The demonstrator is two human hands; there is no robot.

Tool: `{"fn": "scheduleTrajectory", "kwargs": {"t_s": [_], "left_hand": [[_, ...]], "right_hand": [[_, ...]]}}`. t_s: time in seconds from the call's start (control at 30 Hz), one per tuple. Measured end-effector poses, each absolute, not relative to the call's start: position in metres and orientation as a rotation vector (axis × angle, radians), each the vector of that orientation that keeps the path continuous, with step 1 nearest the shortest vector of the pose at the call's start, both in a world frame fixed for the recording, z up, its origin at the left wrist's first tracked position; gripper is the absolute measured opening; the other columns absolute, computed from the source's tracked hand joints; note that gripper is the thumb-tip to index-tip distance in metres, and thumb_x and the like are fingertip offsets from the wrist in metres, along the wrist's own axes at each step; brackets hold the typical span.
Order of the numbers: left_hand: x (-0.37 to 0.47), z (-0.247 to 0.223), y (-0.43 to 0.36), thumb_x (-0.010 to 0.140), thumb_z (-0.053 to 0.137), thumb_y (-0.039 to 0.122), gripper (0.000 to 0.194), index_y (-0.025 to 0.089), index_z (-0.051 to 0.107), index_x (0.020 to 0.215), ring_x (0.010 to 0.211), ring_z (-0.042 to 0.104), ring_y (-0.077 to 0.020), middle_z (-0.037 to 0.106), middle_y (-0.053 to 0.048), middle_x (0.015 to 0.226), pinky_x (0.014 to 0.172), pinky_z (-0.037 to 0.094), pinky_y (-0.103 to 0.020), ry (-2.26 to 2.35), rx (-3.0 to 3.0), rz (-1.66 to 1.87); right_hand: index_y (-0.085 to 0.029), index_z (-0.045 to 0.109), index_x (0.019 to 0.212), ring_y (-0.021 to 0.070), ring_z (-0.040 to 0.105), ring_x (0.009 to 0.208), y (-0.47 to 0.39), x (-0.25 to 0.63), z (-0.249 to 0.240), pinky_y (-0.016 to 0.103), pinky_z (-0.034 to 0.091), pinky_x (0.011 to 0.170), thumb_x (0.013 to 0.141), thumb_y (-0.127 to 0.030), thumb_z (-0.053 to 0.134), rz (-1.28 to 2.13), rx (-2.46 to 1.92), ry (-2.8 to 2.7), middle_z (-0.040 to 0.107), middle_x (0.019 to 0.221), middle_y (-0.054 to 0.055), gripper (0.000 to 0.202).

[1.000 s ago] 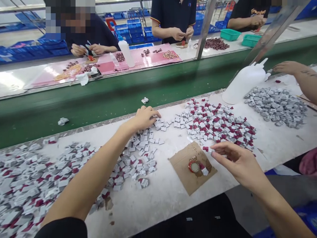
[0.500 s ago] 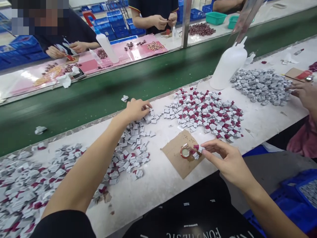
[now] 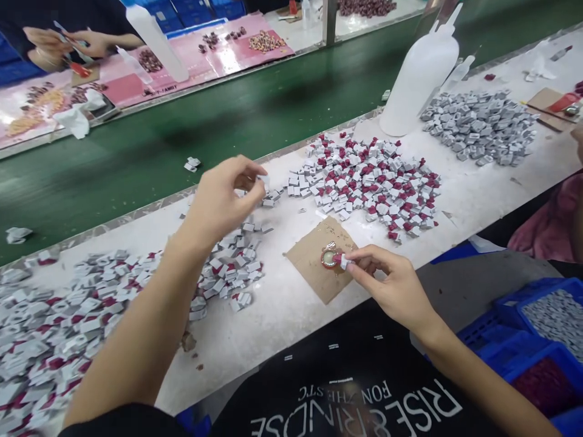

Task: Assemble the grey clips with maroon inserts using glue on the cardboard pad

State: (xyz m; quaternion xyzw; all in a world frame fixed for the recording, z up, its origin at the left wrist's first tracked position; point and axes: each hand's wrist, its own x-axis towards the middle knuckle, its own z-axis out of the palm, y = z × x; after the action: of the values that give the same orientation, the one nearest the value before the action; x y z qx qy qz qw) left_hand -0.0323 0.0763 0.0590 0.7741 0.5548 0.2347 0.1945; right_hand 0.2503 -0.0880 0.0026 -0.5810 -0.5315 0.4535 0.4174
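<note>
Closest in, the right hand [image 3: 399, 290] has thumb and fingers closed on the grey end of a maroon-tipped piece [image 3: 344, 262], its coloured end leaving the grip on the left, over the near-right edge of a round red-rimmed dish [image 3: 328, 258]; whether it touches what lies inside cannot be told. Holding by the grey end looks right, since it keeps the fingertips clear of the dish; a light, level dip should suit, touching the tip only and not dragging the dish across the cardboard [image 3: 311, 280] under it. To the left of this grip and farther out, the left hand [image 3: 216, 203] hangs above the scattered pieces [image 3: 234, 267], thumb and forefinger seemingly pinched on a pale piece [image 3: 263, 179]; turning its face outward within the fingers would probably help alignment. Just beyond the right-hand grip spreads a maroon-and-grey heap [image 3: 373, 182], best kept apart from the scattered pieces. Past that stand a white bottle [image 3: 416, 82] and, to its right, an all-grey heap [image 3: 478, 127]; farther off runs the green belt [image 3: 255, 124].
</note>
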Motion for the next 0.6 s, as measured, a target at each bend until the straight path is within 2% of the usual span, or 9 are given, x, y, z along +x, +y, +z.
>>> {"fn": "scheduleTrajectory", "kwargs": {"t_s": [0.13, 0.27, 0.43, 0.53, 0.6], "left_hand": [[-0.017, 0.04, 0.024, 0.107, 0.058, 0.037, 0.024, 0.021, 0.077, 0.109, 0.086, 0.072, -0.0248, 0.075, -0.01, 0.103, 0.082, 0.061, -0.041, 1.29, 2.274, 0.31], [-0.009, 0.007, -0.005, 0.112, 0.056, 0.034, 0.024, 0.019, 0.075, 0.109, 0.083, 0.072, -0.0247, 0.07, -0.011, 0.104, 0.08, 0.06, -0.041, 1.227, 2.261, 0.154], [-0.011, -0.008, -0.017, 0.111, 0.06, 0.028, 0.019, 0.022, 0.074, 0.123, 0.091, 0.076, -0.0258, 0.072, -0.01, 0.113, 0.084, 0.063, -0.041, 1.227, 2.149, 0.243], [-0.011, -0.004, -0.02, 0.11, 0.059, 0.025, 0.02, 0.023, 0.076, 0.121, 0.098, 0.077, -0.0259, 0.075, -0.01, 0.114, 0.089, 0.065, -0.041, 1.214, 2.082, 0.403], [-0.01, 0.002, -0.021, 0.108, 0.064, 0.026, 0.018, 0.023, 0.077, 0.119, 0.099, 0.079, -0.025, 0.08, -0.01, 0.115, 0.091, 0.067, -0.041, 1.185, 1.977, 0.514]], "right_hand": [[-0.026, 0.088, 0.104, 0.0204, 0.062, 0.065, -0.087, 0.25, 0.002, 0.036, 0.05, 0.062, 0.103, -0.044, 0.082, 1.161, -1.485, -1.344, 0.072, 0.074, 0.001, 0.019], [-0.026, 0.088, 0.105, 0.0201, 0.061, 0.065, -0.087, 0.25, 0.001, 0.035, 0.049, 0.061, 0.103, -0.043, 0.081, 1.172, -1.493, -1.352, 0.07, 0.074, 0.001, 0.019], [-0.026, 0.088, 0.106, 0.0209, 0.064, 0.068, -0.088, 0.249, 0.003, 0.035, 0.052, 0.061, 0.103, -0.042, 0.081, 1.174, -1.479, -1.354, 0.073, 0.077, 0.002, 0.017], [-0.027, 0.089, 0.105, 0.0218, 0.068, 0.07, -0.088, 0.249, 0.003, 0.036, 0.055, 0.063, 0.103, -0.042, 0.082, 1.165, -1.465, -1.35, 0.077, 0.082, 0.004, 0.017], [-0.028, 0.089, 0.104, 0.0239, 0.074, 0.079, -0.085, 0.25, 0.003, 0.038, 0.061, 0.071, 0.102, -0.043, 0.084, 1.157, -1.443, -1.309, 0.083, 0.091, 0.006, 0.016]]}}
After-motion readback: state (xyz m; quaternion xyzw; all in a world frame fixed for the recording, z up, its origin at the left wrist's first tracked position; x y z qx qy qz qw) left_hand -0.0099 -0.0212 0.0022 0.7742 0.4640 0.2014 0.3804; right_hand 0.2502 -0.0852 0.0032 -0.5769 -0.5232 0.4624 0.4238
